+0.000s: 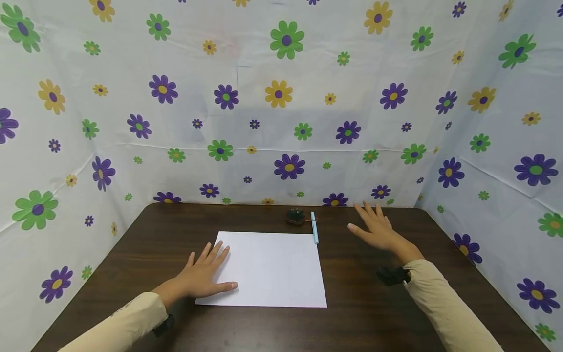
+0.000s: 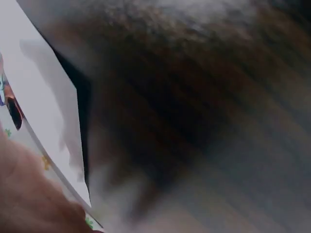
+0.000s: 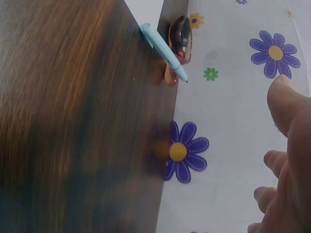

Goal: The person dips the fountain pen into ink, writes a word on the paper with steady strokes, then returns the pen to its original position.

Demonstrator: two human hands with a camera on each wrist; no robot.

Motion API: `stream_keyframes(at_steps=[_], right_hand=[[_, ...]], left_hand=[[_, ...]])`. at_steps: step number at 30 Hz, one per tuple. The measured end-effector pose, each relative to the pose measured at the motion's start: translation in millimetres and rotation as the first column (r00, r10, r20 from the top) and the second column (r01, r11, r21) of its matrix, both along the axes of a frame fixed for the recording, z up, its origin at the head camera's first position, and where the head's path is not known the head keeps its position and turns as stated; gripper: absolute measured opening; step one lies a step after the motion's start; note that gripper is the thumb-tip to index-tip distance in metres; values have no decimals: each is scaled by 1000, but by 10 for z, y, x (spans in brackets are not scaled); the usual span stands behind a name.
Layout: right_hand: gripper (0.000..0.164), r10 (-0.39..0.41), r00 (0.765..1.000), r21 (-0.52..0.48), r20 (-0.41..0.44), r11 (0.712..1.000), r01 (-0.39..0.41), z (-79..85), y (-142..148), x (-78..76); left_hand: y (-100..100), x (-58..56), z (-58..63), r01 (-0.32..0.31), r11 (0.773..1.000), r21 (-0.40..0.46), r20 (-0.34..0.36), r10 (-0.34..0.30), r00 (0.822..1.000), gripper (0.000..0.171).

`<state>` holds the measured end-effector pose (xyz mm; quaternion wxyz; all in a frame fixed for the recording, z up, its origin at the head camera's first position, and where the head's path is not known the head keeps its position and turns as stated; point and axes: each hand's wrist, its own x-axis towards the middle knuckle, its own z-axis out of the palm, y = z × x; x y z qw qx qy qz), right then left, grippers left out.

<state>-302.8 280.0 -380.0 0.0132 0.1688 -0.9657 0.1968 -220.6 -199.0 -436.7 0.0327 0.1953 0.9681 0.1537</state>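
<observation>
A white sheet of paper [image 1: 272, 271] lies flat on the dark wooden table. My left hand [image 1: 205, 273] is at the paper's left edge with its fingers spread and thumb extended over the sheet. Whether its palm touches the paper I cannot tell. My right hand [image 1: 376, 230] is held to the right of the paper, fingers apart, with nothing in it. Nearest to it is a light blue pen [image 1: 314, 229] that lies by the paper's far right corner. In the right wrist view, the pen [image 3: 164, 51] lies beside a glossy dark object with a reddish-brown rim [image 3: 181, 39].
The same dark glossy object [image 1: 296, 216], perhaps sunglasses, sits near the table's back edge. White cloth with printed flowers [image 1: 246, 107] hangs behind the table [image 1: 360, 303] and along both sides. Each wrist bears a dark band, such as the right one [image 1: 391, 276].
</observation>
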Motion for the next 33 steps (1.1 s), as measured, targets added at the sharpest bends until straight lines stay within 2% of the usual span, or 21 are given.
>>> stream_keyframes(at_steps=[4,8,19,24,26,28,30,33], right_hand=[[75,10,1000,-11,3,1000,-10,-78,-81,-63],[75,19,1000,-18,18,1000,-19,-136,-167,-107],[75,28,998,-58,51,998,-25,-287,-395,-182],[76,64,987,-149,147,988,-42,-350,-484,-240],[77,92,969,-239,228,970,-36,-361,-523,-271],[79,119,943,-341,310,940,-6,-369,-558,-302],[81,154,914,-446,374,895,32,-379,-591,-340],[82,212,878,-584,430,807,91,-409,-630,-399]], left_hand=[[18,15,-22,13,999,-45,74,-10,997,101],[7,27,-40,21,997,-70,111,-14,994,101],[-1,33,-48,16,996,-83,111,-7,994,102],[2,34,-50,16,997,-79,109,-7,994,102],[5,34,-54,16,997,-78,109,-8,994,102],[9,31,-58,16,996,-83,106,-7,994,102],[16,24,-63,16,996,-87,102,-7,995,102],[30,15,-62,15,996,-90,98,-6,995,102]])
